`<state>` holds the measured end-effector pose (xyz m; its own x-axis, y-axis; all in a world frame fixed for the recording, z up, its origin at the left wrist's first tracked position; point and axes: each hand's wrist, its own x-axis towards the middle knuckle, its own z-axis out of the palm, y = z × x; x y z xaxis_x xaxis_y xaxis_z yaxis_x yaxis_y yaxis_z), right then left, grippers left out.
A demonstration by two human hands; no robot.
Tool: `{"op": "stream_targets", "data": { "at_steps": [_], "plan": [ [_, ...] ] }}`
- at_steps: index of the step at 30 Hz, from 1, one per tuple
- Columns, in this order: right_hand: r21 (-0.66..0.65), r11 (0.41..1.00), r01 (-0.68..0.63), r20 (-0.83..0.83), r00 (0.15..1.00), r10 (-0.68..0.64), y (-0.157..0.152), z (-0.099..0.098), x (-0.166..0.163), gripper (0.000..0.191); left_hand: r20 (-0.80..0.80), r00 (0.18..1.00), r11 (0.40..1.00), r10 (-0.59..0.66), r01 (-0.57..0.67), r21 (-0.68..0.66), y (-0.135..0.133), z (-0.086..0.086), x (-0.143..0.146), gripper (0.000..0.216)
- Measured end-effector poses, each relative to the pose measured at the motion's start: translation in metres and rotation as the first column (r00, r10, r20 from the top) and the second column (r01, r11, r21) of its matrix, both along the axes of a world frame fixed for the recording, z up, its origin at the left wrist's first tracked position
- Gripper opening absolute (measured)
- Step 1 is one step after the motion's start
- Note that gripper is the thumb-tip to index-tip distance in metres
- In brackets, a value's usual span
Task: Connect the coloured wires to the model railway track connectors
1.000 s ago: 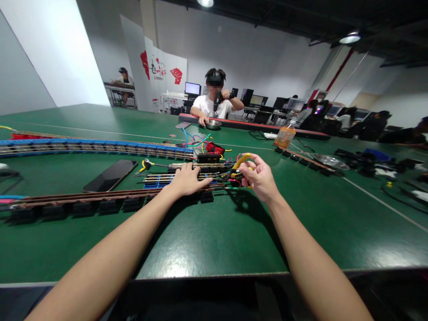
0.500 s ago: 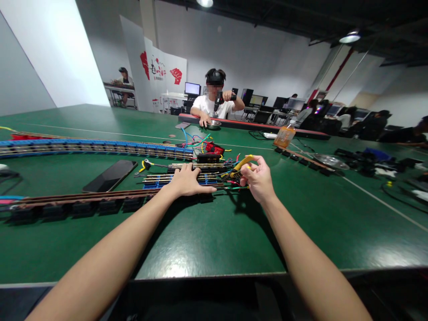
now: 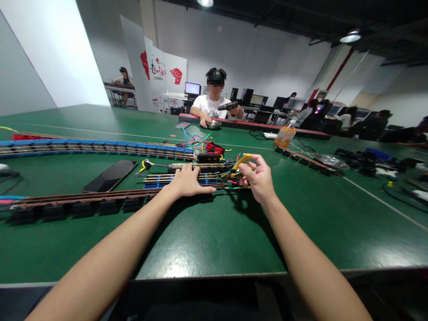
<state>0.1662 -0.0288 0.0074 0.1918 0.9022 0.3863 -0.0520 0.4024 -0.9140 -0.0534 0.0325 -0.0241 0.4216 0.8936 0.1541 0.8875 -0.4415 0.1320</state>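
Observation:
My left hand lies palm down with its fingers spread over a short set of rails with blue supports, pressing on its top. In my right hand is a pair of pliers with yellow handles, the fingers wrapped round them. The pliers' jaws are at the right end of the rails, among several coloured wires; I cannot make out what is between them. A green-ended wire sticks out below the jaws. A second dark rail piece lies just behind the blue one.
A long brown rail on black blocks runs left, with a phone behind it. Farther back lie a curved blue track and a red part with wires. Opposite, a person holds a power drill. An orange bottle stands right.
The pliers' yellow handles have shifted and tilted slightly in my right hand. My left hand has stayed in place. The person opposite has lowered the drill and turned it sideways.

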Motion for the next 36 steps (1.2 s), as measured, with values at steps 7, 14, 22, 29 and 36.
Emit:
{"op": "stream_targets", "data": {
  "at_steps": [7,14,22,29,36],
  "plan": [
    [0.043,0.999,0.010,0.148,0.989,-0.016,0.000,0.001,0.004,0.053,0.013,1.000,1.000,-0.003,0.003,0.022,0.002,-0.003,-0.001,0.114],
    [0.143,0.990,0.009,0.321,0.945,-0.056,0.004,-0.003,0.009,0.049,0.018,1.000,1.000,-0.003,0.003,0.007,0.002,-0.001,0.000,0.115],
    [0.146,0.986,-0.083,0.466,0.885,0.006,0.001,-0.010,0.007,0.043,0.019,1.000,1.000,0.009,-0.008,-0.027,0.000,0.001,0.000,0.113],
    [0.155,0.985,-0.076,0.534,0.845,-0.019,0.002,-0.019,0.002,0.036,0.021,1.000,1.000,0.004,-0.004,0.015,0.000,-0.001,0.001,0.110],
    [0.194,0.978,0.076,0.430,0.890,-0.154,-0.009,-0.003,0.001,0.041,0.031,1.000,1.000,0.002,-0.002,0.011,0.000,-0.001,-0.001,0.113]
  ]
}}
